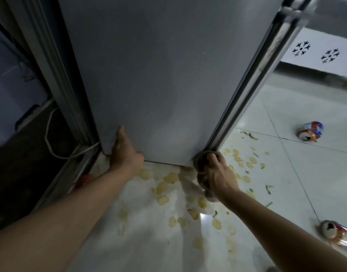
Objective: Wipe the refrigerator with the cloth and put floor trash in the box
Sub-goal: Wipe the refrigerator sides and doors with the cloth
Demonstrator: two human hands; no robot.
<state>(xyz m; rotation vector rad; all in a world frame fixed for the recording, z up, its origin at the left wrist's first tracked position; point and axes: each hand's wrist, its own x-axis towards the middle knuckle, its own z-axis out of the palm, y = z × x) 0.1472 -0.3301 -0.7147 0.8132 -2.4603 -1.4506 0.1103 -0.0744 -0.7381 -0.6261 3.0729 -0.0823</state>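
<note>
The grey refrigerator [153, 75] fills the upper middle of the head view, seen from above down its side. My left hand [124, 152] grips its lower left corner near the floor. My right hand [217, 173] presses a brownish cloth [202, 169] against the lower right corner, by the door seal. Yellow chip pieces [169, 177] and green scraps lie scattered on the white floor tiles below. A crushed can [311, 131] lies on the floor at right, a second one [333, 232] at lower right. No box is in view.
A white power cable [51, 142] loops on the dark floor left of the refrigerator. A blue-lidded bin [15, 99] stands at far left. A white patterned panel [325, 52] runs along the far right wall. Something red [84, 179] lies by the metal rail.
</note>
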